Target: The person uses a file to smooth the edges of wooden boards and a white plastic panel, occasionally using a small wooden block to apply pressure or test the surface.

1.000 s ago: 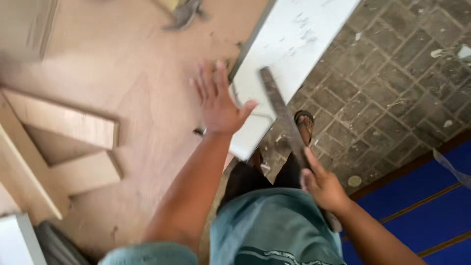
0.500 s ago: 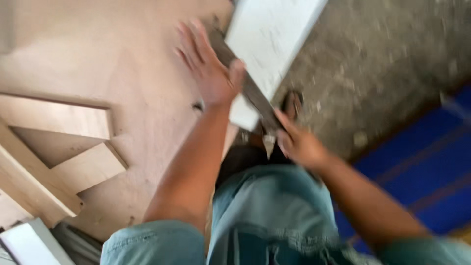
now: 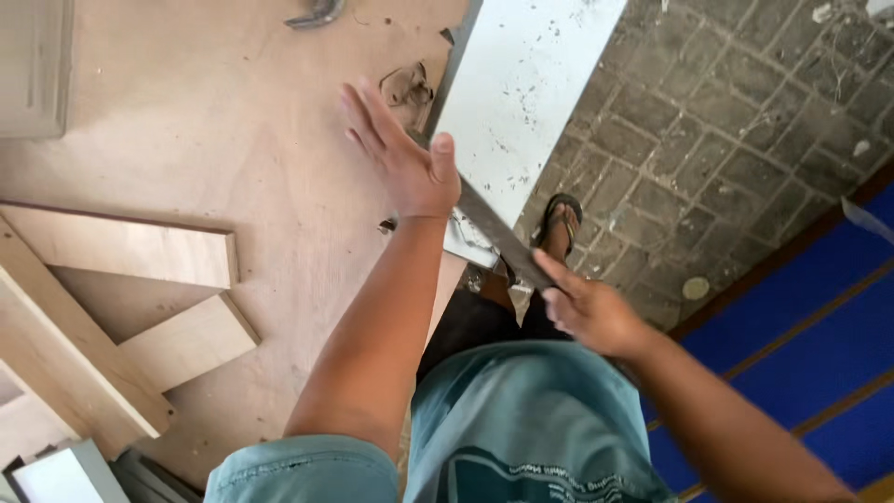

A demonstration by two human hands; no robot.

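Head view: right hand (image 3: 587,312) clenched around the near end of a dark flat bar (image 3: 498,237), which slants up-left across the corner of the white board (image 3: 526,93). Left hand (image 3: 405,154) is spread flat, fingers released, thumb touching the bar's far part. The board's corner overhangs the plywood sheet (image 3: 214,140); brick paving (image 3: 736,140) lies open to the right.

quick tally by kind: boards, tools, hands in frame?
White board: 1
Bare wood offcuts, at left: 3
Dark flat bar, held by the right hand: 1
Metal tool at top edge: 1
Hands, with the left hand at the white board's edge: 2
Total: 8
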